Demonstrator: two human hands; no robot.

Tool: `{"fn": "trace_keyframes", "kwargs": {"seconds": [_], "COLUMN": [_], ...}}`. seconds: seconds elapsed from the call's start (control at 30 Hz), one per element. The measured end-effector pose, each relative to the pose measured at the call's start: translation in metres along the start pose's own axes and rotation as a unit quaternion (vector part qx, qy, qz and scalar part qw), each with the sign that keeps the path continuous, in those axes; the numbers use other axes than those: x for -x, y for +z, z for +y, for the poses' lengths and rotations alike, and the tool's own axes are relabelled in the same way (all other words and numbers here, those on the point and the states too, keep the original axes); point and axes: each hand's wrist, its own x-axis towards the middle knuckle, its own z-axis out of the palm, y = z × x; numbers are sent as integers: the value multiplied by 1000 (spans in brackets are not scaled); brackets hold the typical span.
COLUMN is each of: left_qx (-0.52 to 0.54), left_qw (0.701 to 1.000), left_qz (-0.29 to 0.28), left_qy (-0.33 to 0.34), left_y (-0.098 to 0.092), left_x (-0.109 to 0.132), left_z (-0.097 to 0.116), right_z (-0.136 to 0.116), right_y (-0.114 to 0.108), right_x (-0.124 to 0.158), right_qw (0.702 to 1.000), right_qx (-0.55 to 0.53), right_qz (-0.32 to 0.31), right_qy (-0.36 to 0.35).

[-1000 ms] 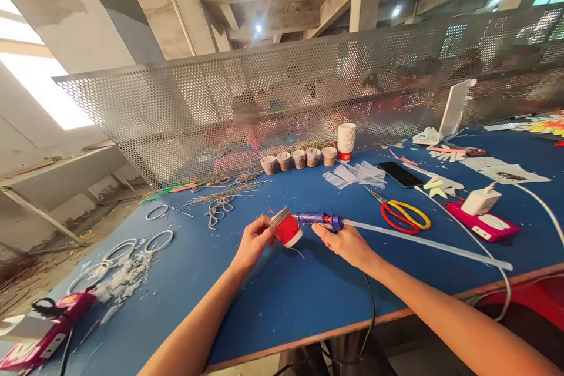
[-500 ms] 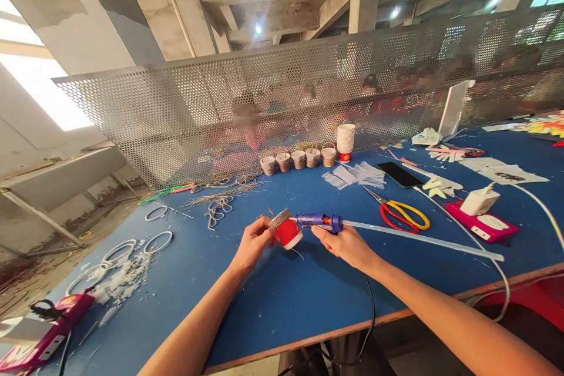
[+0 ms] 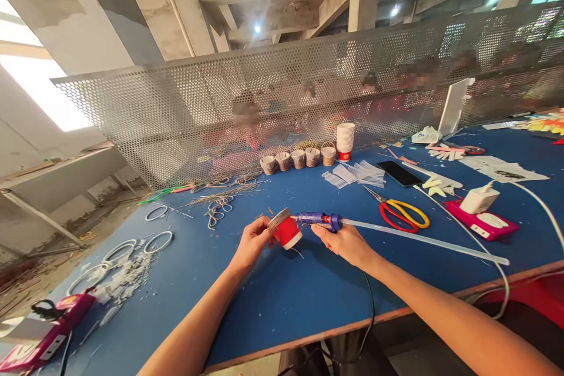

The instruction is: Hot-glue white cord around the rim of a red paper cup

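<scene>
My left hand (image 3: 252, 242) is closed around a small red paper cup (image 3: 288, 232) lying on its side, with grey cord wound about its upper part. My right hand (image 3: 344, 242) grips a blue glue gun (image 3: 318, 220) whose nozzle points left and touches the cup. A long clear glue stick (image 3: 423, 241) sticks out of the gun's back to the right. Both hands hover just above the blue table (image 3: 282, 299). The gun's black cable (image 3: 371, 305) drops over the near edge.
Red and yellow scissors (image 3: 399, 211), a black phone (image 3: 400, 174), a white charger on a pink case (image 3: 480, 207) and cut white strips (image 3: 356, 175) lie to the right. Several cord-wrapped cups (image 3: 298, 158) and a cup stack (image 3: 346, 140) stand by the perforated metal screen (image 3: 264, 100). Wire rings (image 3: 132, 247) lie left.
</scene>
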Motion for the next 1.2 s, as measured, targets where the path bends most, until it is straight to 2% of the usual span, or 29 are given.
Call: {"fn": "trace_keyframes", "kwargs": {"seconds": [0.23,0.33,0.53,0.67,0.77,0.9,0.93,1.0,1.03,1.1,1.2], "left_qx": [23,25,22,17,6,-10,-13,-18,-21,-27,-45], "left_qw": [1000,999,998,998,997,997,996,996,996,996,995], "left_qz": [14,30,52,62,69,79,80,81,79,77,79], "left_qy": [-5,-3,5,11,15,25,26,27,27,28,34], "left_y": [-3,-3,-2,-1,-1,2,3,6,8,11,14], "left_x": [-2,-2,-2,-1,-1,1,1,3,3,5,8], "left_z": [-3,-2,0,2,4,6,7,8,8,9,11], "right_z": [0,3,27,35,36,39,40,36,31,16,-10], "right_y": [-6,-13,-19,-21,-30,-43,-43,-37,-31,-15,14], "right_x": [-6,-11,-29,-35,-28,7,19,40,48,55,44], "right_qw": [999,1000,981,963,957,940,931,899,895,904,906], "right_qx": [-21,0,152,232,262,307,325,374,372,339,301], "right_qz": [-8,14,115,133,126,151,166,210,209,179,140], "right_qy": [24,23,38,39,23,5,-4,-85,-128,-189,-261]}}
